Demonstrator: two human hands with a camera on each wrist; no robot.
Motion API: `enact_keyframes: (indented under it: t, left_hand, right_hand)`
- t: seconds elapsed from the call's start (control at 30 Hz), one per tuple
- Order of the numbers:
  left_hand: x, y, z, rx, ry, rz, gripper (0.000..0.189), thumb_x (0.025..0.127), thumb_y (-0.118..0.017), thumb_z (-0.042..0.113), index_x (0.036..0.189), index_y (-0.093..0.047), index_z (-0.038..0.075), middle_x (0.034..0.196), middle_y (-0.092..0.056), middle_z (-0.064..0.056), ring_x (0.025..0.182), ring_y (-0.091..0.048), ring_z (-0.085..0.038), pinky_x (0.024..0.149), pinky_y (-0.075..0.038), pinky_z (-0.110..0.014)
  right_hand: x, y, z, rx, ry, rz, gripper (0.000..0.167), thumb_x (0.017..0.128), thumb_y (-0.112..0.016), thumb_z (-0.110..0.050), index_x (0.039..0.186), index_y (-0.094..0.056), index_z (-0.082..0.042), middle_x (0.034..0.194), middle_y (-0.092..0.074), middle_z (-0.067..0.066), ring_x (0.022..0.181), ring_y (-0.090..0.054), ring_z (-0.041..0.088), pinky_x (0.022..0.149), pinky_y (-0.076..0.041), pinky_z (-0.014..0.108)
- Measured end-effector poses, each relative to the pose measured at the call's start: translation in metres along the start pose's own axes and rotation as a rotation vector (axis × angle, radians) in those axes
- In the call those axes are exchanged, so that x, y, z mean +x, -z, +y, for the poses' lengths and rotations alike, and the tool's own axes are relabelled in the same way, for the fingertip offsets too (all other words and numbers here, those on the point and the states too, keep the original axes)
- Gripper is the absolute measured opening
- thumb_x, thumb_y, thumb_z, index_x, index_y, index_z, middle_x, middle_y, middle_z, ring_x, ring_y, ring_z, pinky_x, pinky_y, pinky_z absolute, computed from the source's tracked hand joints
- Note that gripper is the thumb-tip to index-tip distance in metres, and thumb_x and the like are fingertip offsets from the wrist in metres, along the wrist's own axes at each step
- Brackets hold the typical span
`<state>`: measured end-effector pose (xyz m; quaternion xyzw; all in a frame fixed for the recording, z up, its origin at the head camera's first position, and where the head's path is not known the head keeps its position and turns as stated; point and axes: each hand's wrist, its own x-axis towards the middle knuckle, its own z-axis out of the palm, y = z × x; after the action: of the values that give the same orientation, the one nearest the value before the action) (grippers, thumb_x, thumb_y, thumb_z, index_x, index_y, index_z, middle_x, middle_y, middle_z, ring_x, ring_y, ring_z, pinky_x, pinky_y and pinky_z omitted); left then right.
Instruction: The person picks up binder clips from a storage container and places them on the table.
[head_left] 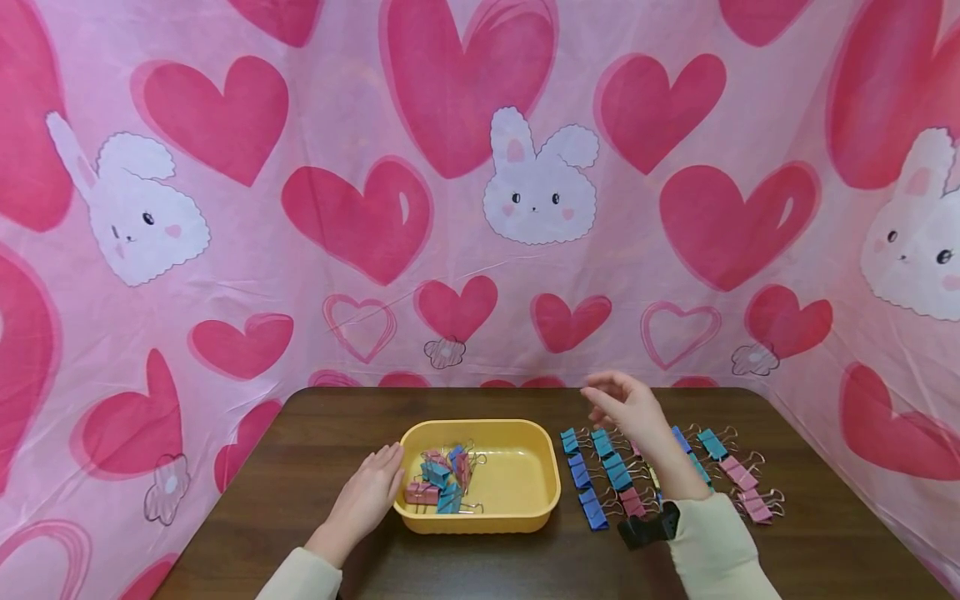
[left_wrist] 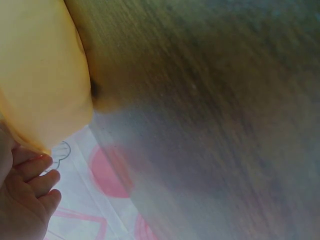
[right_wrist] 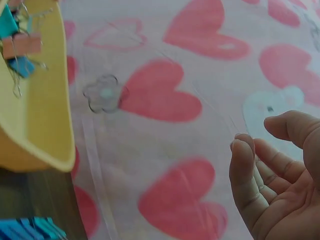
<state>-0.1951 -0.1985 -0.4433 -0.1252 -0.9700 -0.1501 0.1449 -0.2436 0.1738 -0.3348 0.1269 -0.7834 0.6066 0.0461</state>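
tray (head_left: 517, 479) touching left hand (head_left: 367, 490); clips (head_left: 617, 473) near right hand (head_left: 636, 415), apart from fingers (right_wrist: 243, 160)

Backdrop (head_left: 330, 117): creased pink cloth, red hearts (head_left: 225, 121), white rabbits (head_left: 536, 196) | desk (head_left: 813, 525): dark wood-grain, rounded far corners

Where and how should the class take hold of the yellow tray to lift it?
Probably best by the rim at both short ends, one hand each: the yellow tray is longer side to side than front to back. The left hand touches the left end from outside; bring the right hand down from above at the right end, since binder clips lie close beside it.
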Motion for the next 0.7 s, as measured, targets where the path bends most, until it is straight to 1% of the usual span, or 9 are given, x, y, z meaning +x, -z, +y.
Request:
enact_keyframes:
  t: [0.1, 0.17, 0.27, 0.37, 0.5, 0.7]
  left_hand:
    - [0.0, 0.0, 0.0, 0.001, 0.003, -0.01, 0.04, 0.09, -0.058, 0.016, 0.122, -0.055, -0.007, 0.127, -0.052, -0.021, 0.119, -0.045, -0.036, 0.103, -0.03, -0.047]
    - [0.0, 0.001, 0.0, 0.001, 0.003, -0.01, 0.04, 0.09, -0.058, 0.016, 0.122, -0.055, -0.008, 0.127, -0.052, -0.021, 0.12, -0.045, -0.036, 0.103, -0.03, -0.046]
    - [0.001, 0.001, 0.0, -0.002, 0.001, -0.007, 0.04, 0.09, -0.058, 0.016, 0.122, -0.055, -0.008, 0.127, -0.052, -0.021, 0.12, -0.045, -0.036, 0.103, -0.03, -0.047]
    - [0.001, 0.002, 0.001, -0.005, 0.001, -0.005, 0.04, 0.09, -0.058, 0.016, 0.122, -0.055, -0.007, 0.127, -0.052, -0.021, 0.12, -0.045, -0.036, 0.103, -0.03, -0.047]
    - [0.0, 0.001, 0.001, -0.003, 0.005, -0.004, 0.041, 0.09, -0.059, 0.017, 0.122, -0.055, -0.007, 0.127, -0.052, -0.021, 0.12, -0.045, -0.036, 0.102, -0.031, -0.047]
    - [0.0, 0.001, 0.001, -0.001, 0.009, -0.012, 0.04, 0.09, -0.058, 0.017, 0.123, -0.055, -0.007, 0.127, -0.052, -0.021, 0.12, -0.045, -0.035, 0.102, -0.031, -0.047]
  right_hand:
    - [0.002, -0.014, 0.0, 0.009, -0.001, -0.035, 0.032, 0.088, -0.063, -0.016, 0.111, -0.056, 0.005, 0.086, -0.062, 0.01, 0.063, -0.061, 0.026, 0.061, -0.056, 0.038]
    - [0.003, -0.023, -0.002, 0.008, 0.005, -0.059, 0.031, 0.088, -0.063, -0.015, 0.11, -0.056, 0.005, 0.084, -0.061, 0.01, 0.063, -0.061, 0.028, 0.059, -0.056, 0.036]
    - [0.002, -0.037, -0.004, 0.009, 0.017, -0.093, 0.029, 0.088, -0.063, -0.013, 0.109, -0.056, 0.006, 0.082, -0.061, 0.009, 0.064, -0.06, 0.031, 0.058, -0.055, 0.037]
    - [0.001, -0.05, -0.004, 0.007, 0.037, -0.133, 0.026, 0.087, -0.063, -0.011, 0.107, -0.057, 0.005, 0.08, -0.06, 0.008, 0.062, -0.059, 0.031, 0.057, -0.055, 0.038]
    - [0.0, -0.069, -0.001, 0.007, 0.07, -0.192, 0.022, 0.087, -0.062, -0.008, 0.104, -0.058, 0.005, 0.08, -0.06, 0.007, 0.059, -0.059, 0.028, 0.054, -0.055, 0.036]
    - [-0.004, -0.094, 0.002, -0.008, 0.063, -0.237, 0.019, 0.087, -0.063, -0.01, 0.101, -0.06, 0.002, 0.084, -0.061, 0.009, 0.056, -0.058, 0.022, 0.051, -0.054, 0.033]
